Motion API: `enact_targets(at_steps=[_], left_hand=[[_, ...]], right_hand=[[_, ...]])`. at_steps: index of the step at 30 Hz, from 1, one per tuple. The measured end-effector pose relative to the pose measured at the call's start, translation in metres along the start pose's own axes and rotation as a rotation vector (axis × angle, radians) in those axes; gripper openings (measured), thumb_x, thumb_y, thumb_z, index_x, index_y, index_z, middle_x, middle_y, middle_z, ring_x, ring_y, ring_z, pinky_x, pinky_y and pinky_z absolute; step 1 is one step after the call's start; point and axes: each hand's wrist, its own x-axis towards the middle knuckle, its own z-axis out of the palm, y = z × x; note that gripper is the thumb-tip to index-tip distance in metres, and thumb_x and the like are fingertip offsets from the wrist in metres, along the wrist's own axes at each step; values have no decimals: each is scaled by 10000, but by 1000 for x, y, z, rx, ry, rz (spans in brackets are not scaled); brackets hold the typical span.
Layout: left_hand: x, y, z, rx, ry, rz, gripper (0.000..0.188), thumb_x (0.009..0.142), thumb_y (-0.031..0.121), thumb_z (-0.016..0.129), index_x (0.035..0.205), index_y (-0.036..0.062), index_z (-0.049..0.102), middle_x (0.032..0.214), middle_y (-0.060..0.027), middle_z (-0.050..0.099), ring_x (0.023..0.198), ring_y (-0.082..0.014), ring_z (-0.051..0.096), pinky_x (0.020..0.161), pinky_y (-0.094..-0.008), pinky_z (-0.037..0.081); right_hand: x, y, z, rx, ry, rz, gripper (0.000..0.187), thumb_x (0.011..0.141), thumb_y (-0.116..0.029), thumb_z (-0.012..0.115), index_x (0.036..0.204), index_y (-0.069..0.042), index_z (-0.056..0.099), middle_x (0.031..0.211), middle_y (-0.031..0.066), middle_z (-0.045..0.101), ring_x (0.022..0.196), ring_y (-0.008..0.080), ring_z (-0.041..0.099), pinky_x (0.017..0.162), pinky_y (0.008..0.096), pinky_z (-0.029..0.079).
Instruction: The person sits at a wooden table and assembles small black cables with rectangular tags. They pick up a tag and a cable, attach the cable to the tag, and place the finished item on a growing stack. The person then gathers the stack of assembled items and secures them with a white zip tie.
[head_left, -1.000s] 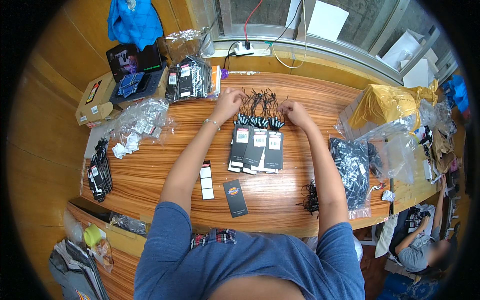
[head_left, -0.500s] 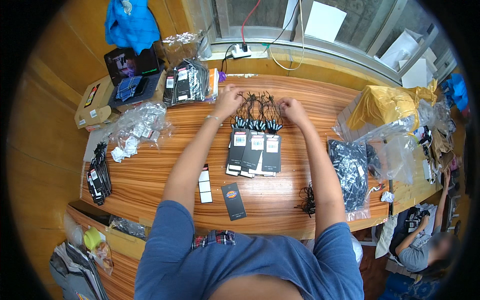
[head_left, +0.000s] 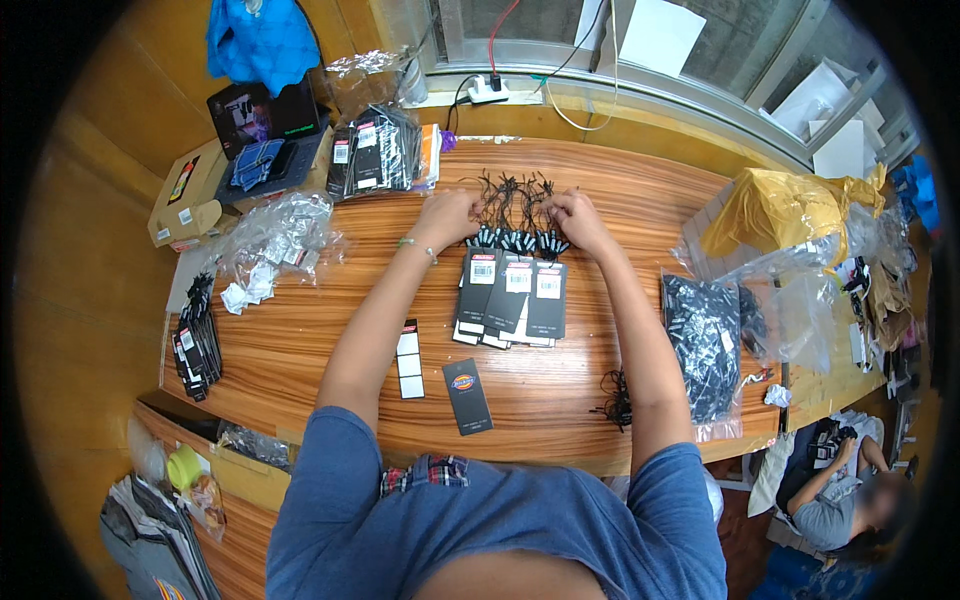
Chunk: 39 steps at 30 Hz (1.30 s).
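Since the frame half a second ago, your left hand (head_left: 450, 218) has come down a little along the outer cords and your right hand (head_left: 577, 217) has edged inward, while the tags lie much as they did. Your wood-grain table (head_left: 290, 370) spreads under everything; take the fanned tags as the clock's centre. The yellow wrapping (head_left: 770, 208) covers a pack at 2 o'clock, and a clear bag (head_left: 718, 428) packed with small black pieces lies between 3 and 4. Your hands are apart from each other, the left at 11 and the right at 1, with the cords between them. The fingers of both are bent in rather than spread, their tips at the outer cords on each side; you look to be touching them, but I cannot tell whether either hand is clamped on any. The fanned tags (head_left: 512, 318) lie flat and overlapping before you, their black cords (head_left: 517, 195) reaching toward 12. One black card (head_left: 467, 400) lies alone at 7, and a narrower white-panelled strip (head_left: 411, 366) rests at 8, just beside your left forearm.
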Motion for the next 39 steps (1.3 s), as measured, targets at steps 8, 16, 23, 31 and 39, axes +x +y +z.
enact_targets(at_steps=[8, 16, 23, 31, 39], left_hand=[[20, -24, 15, 144, -174, -135, 92, 670, 136, 601, 685, 46, 603, 711, -147, 617, 694, -314, 600, 642, -388, 475], [50, -18, 11, 137, 76, 332, 92, 754, 125, 567, 797, 44, 561, 777, -110, 591, 808, -285, 560, 725, -374, 441], [8, -20, -14, 144, -215, -253, 263, 795, 196, 553, 1009, 44, 563, 887, -117, 592, 884, -280, 549, 773, -361, 428], [-9, -10, 18, -80, -57, -195, 350, 817, 198, 500, 1089, -16, 550, 1080, -220, 488, 1016, -351, 476, 893, -374, 371], [40, -19, 41, -161, 79, -168, 347, 703, 251, 636, 929, -5, 570, 761, -135, 573, 744, -274, 569, 686, -344, 450]], right_hand=[[-7, 46, 10, 113, 516, 197, 134, 800, -80, 521, 867, -17, 618, 825, 162, 595, 760, 291, 577, 707, 345, 454], [-7, 48, 12, 243, 499, 256, 134, 792, -47, 513, 873, 1, 608, 827, 154, 621, 758, 262, 600, 701, 329, 462], [-8, 56, 12, 198, 494, 274, 132, 806, -49, 505, 869, 5, 607, 806, 127, 638, 737, 199, 601, 692, 297, 462], [-8, 48, 9, 200, 506, 266, 140, 784, -73, 508, 844, -5, 615, 796, 159, 620, 715, 259, 591, 673, 326, 460], [-9, 47, 7, 187, 504, 287, 134, 777, -76, 518, 837, -14, 619, 800, 163, 613, 712, 261, 590, 668, 330, 459]])
